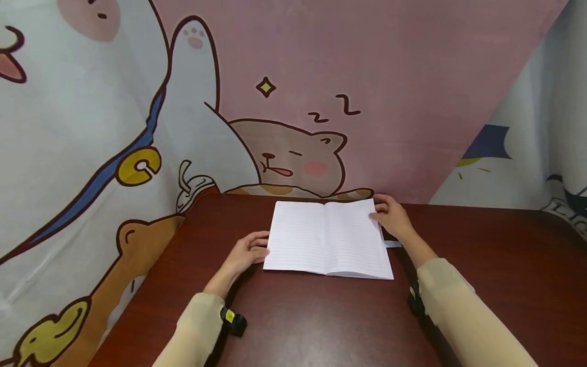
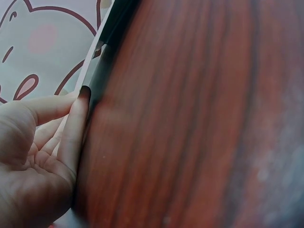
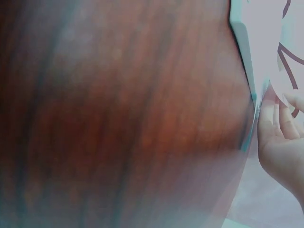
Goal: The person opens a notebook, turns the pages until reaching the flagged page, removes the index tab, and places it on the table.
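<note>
An open notebook point(image 1: 298, 237) with ruled white pages lies on the dark red-brown table, its fold running down the middle. My left hand point(image 1: 246, 253) is at its left edge. In the left wrist view the left hand point(image 2: 42, 152) has thumb and a finger pinching that edge, seen nearly side-on. At the upper right edge, my right hand point(image 1: 392, 218) has its thumb over the right page and other fingers beyond the edge. The right wrist view shows the right hand point(image 3: 280, 133) pinching a page point(image 3: 273, 92) at its edge.
A pale blue strip point(image 1: 392, 244) sticks out from under the notebook's right side. The wooden table point(image 1: 293, 316) reaches a cloth backdrop point(image 1: 403, 102) with cartoon animals behind and at the left. A dark wrist camera point(image 1: 235, 322) sits at the left sleeve.
</note>
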`<action>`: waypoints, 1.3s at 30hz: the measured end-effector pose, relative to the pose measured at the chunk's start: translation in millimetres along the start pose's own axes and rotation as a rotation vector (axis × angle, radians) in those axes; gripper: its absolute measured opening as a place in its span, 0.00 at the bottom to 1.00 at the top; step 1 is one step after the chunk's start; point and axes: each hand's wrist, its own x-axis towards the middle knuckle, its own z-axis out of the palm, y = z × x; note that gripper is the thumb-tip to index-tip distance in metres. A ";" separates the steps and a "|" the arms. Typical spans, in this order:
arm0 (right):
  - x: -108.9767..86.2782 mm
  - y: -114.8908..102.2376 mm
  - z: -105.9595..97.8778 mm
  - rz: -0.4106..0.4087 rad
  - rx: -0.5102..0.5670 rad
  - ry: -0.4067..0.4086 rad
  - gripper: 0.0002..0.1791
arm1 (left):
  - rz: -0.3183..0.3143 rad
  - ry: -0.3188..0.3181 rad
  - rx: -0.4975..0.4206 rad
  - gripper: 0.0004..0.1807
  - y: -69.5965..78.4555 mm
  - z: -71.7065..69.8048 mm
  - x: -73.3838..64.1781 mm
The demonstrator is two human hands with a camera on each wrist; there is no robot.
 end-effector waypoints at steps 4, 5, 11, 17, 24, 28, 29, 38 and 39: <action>-2.9 -1.2 -1.9 0.055 0.052 -0.001 0.38 | 0.005 -0.016 0.012 0.29 0.7 1.1 -1.3; -3.7 -1.8 -2.4 0.063 0.061 -0.001 0.38 | 0.006 -0.017 0.013 0.29 0.9 1.2 -1.6; -7.4 -5.0 -2.5 0.054 0.058 -0.007 0.31 | 0.005 -0.017 0.011 0.29 1.3 2.2 -2.2; -10.6 -11.4 2.0 0.020 0.072 -0.032 0.26 | -0.008 0.005 -0.001 0.29 0.1 3.6 -2.2; -12.7 -19.1 4.4 -0.033 0.091 -0.064 0.26 | 0.008 0.006 -0.009 0.29 0.9 3.4 -0.1; -13.9 -23.7 5.8 -0.077 0.073 -0.092 0.27 | 0.008 0.003 -0.002 0.29 1.7 2.9 -0.2; -14.4 -25.1 6.3 -0.089 0.077 -0.102 0.27 | 0.012 0.000 -0.001 0.29 1.7 2.8 -0.3; -19.1 -35.4 11.0 -0.199 0.158 -0.202 0.22 | 0.011 0.000 -0.009 0.29 3.1 2.6 -3.0; -19.0 -36.7 11.5 -0.207 0.164 -0.203 0.22 | 0.011 0.003 -0.010 0.29 3.5 2.5 -3.3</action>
